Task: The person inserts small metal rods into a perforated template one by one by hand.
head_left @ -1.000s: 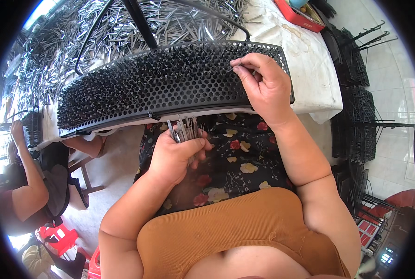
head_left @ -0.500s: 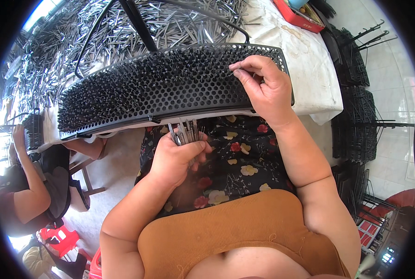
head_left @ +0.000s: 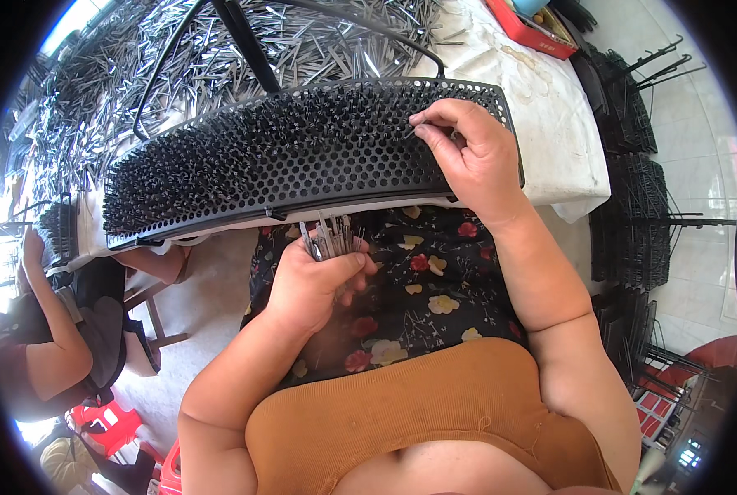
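A black curved rack (head_left: pixel 360 172) full of round holes stands at the table's near edge. Thin dark metal pieces (head_left: pixel 179 177) stick up from many holes, dense on its left and along its far side; the near middle and right show bare holes. Below the rack, my left hand (head_left: pixel 323 268) is closed around a bundle of slim metal strips (head_left: pixel 334 235), their ends pointing up. Over the rack's right part, my right hand (head_left: pixel 472 157) is closed, thumb and forefinger pinched just above the holes. What sits between those fingertips is too small to make out.
A large heap of loose metal strips (head_left: pixel 302 41) covers the table behind the rack, under a black frame (head_left: pixel 249 45). A red box (head_left: pixel 538 33) lies at the far right. Dark racks (head_left: pixel 633 219) stand on the right. Another person's arm (head_left: pixel 55 305) is at left, near a red stool (head_left: pixel 108 425).
Hardly anything differs. My right hand stays pinched over the same part of the rack, shifted very slightly; my left hand keeps the bundle in place.
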A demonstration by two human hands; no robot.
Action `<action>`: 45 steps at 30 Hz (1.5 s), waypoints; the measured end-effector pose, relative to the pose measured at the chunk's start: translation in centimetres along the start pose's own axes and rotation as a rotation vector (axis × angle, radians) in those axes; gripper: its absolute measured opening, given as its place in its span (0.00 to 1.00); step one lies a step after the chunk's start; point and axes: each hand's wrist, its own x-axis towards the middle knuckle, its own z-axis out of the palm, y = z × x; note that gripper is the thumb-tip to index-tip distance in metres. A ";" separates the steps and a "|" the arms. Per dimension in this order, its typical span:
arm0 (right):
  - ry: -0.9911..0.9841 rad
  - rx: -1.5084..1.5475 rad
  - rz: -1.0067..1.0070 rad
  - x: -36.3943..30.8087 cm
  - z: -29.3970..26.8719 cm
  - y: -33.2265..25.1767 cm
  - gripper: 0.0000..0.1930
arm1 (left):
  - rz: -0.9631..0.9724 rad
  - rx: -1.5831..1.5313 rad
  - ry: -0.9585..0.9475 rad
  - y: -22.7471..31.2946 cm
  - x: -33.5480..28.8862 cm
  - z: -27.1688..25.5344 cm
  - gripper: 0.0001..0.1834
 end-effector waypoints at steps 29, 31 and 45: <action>0.140 -0.029 0.002 -1.3 -1.0 -0.3 0.07 | 0.029 -0.023 -0.064 -0.5 0.2 0.7 0.19; 0.117 -0.045 -0.002 -1.6 -0.5 -0.2 0.07 | 0.027 -0.017 -0.066 -0.3 0.0 0.7 0.18; -0.487 0.607 0.596 -5.2 0.0 -5.5 0.09 | 0.089 -0.175 -0.139 -0.5 -0.2 0.5 0.09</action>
